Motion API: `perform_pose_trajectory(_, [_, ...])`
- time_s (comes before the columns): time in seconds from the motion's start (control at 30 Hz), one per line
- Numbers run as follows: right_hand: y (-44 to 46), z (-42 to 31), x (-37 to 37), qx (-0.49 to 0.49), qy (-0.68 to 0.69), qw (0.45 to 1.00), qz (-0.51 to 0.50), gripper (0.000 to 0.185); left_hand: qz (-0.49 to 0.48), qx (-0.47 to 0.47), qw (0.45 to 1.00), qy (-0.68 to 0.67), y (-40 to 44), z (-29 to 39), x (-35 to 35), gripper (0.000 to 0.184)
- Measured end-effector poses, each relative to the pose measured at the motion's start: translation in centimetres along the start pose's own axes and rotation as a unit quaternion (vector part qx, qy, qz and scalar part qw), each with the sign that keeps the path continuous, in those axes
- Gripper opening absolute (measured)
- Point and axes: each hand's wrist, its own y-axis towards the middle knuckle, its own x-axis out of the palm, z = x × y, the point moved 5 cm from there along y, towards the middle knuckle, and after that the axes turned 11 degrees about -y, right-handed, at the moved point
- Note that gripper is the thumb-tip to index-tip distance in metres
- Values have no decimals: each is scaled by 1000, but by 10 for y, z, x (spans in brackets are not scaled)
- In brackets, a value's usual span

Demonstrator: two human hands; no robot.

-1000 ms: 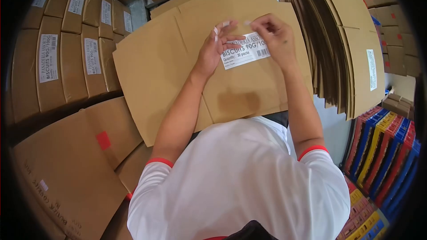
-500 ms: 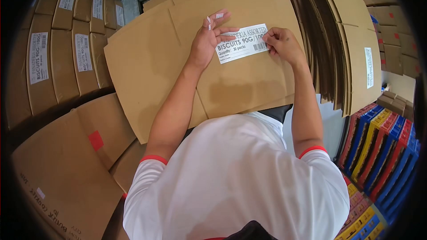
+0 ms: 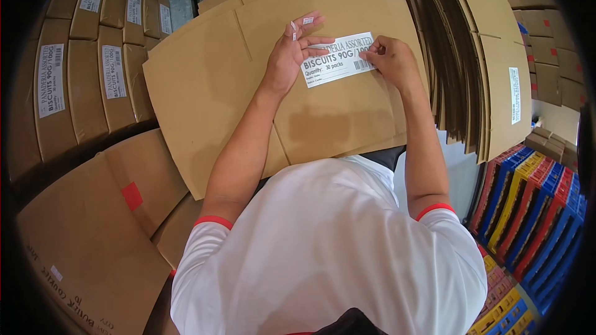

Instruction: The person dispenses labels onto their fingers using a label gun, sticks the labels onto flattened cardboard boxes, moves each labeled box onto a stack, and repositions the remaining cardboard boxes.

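Observation:
A flat cardboard sheet (image 3: 217,105) lies in front of me, bearing a white printed label (image 3: 335,65). My left hand (image 3: 292,59) is at the label's left edge with its fingers apart; small white stickers (image 3: 308,21) cling to its fingers. At the label's right end, my right hand (image 3: 394,62) has thumb and forefinger pinched together over the printing. Whatever is between those fingertips is too small to make out.
Upright folded cardboard (image 3: 456,56) stands in a stack at the right. Labelled cartons (image 3: 81,80) are piled at the left, above a large carton (image 3: 93,223) with a red patch. Coloured crates (image 3: 528,205) fill the lower right.
My right hand has come down from above the label onto its right end, fingers still pinched. My left hand has shifted slightly left and up, and more of the label shows.

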Motion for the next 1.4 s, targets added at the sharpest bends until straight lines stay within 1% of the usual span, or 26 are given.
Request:
perform_pose_trajectory(0.13, [10,35,-16,37,-19,999,0,33,1,0,1000,5,0,0,0,81])
perform_pose_trajectory(0.27, [6,65,-34,128,11,989,77,34,11,2,1000,4,-4,-1,-5,78])
perform_pose_trajectory(0.33, [1,78,-35,26,9,984,178,33,14,3,1000,1,-2,-5,-5,78])
perform_pose_trajectory(0.47, [-9,62,-30,49,-13,985,166,37,-17,-8,999,30,-3,-3,9,79])
perform_pose_trajectory(0.53, [-15,58,-43,123,113,984,58,44,0,9,999,36,-3,1,10,80])
perform_pose_trajectory(0.57, [-15,62,-43,131,117,982,71,44,-16,6,999,39,-3,4,15,80])
perform_pose_trajectory(0.63, [-12,63,-34,31,172,982,77,54,-23,26,998,54,-4,9,25,77])
perform_pose_trajectory(0.67, [-11,69,-32,34,174,981,84,54,-30,25,998,56,-3,11,32,77])
perform_pose_trajectory(0.73, [-12,71,-29,-26,302,951,60,57,-52,37,997,49,-3,21,45,79])
perform_pose_trajectory(0.77, [-33,58,-59,-2,321,946,49,54,-58,38,996,48,-1,26,51,79])
perform_pose_trajectory(0.83, [-46,70,-91,-100,504,852,103,51,-71,113,989,60,-2,48,55,83])
perform_pose_trajectory(0.87, [-64,78,-122,-68,451,876,160,52,-75,113,989,62,-4,55,52,83])
perform_pose_trajectory(0.9, [-74,99,-142,-47,442,869,217,54,-60,166,982,67,-6,68,46,82])
perform_pose_trajectory(0.93, [-86,120,-162,-24,429,860,274,56,-45,218,972,71,-9,80,41,81])
perform_pose_trajectory(0.97, [-102,134,-183,-31,450,821,350,58,-43,256,963,79,-11,86,42,77])
perform_pose_trajectory(1.0, [-117,154,-200,8,494,752,437,62,-45,254,963,77,-9,84,40,77])
perform_pose_trajectory(1.03, [-134,177,-219,-46,477,736,478,57,-2,229,971,65,-5,77,28,75])
perform_pose_trajectory(1.07, [-147,207,-237,-49,455,706,541,56,42,203,977,54,-2,68,12,73])
perform_pose_trajectory(1.1, [-162,211,-248,-54,478,667,568,67,38,162,986,-1,3,50,-14,70])
perform_pose_trajectory(1.17, [-187,256,-262,-16,419,639,645,67,23,129,990,-48,0,14,-31,69])
perform_pose_trajectory(1.2, [-197,291,-263,18,396,638,661,67,11,95,991,-91,-5,2,-32,68])
perform_pose_trajectory(1.23, [-204,324,-261,51,374,637,671,67,23,99,991,-90,-7,-1,-31,68])
perform_pose_trajectory(1.3, [-215,356,-244,100,393,655,638,70,-47,61,992,-103,-6,-6,-16,73])
perform_pose_trajectory(1.33, [-218,398,-231,160,383,664,622,66,-66,57,994,-64,-6,-2,-5,79])
perform_pose_trajectory(1.37, [-225,431,-218,219,313,698,606,60,-84,53,995,-24,-7,0,4,84])
perform_pose_trajectory(1.4, [-231,452,-208,316,242,733,551,52,-98,41,994,-18,-7,-2,6,90])
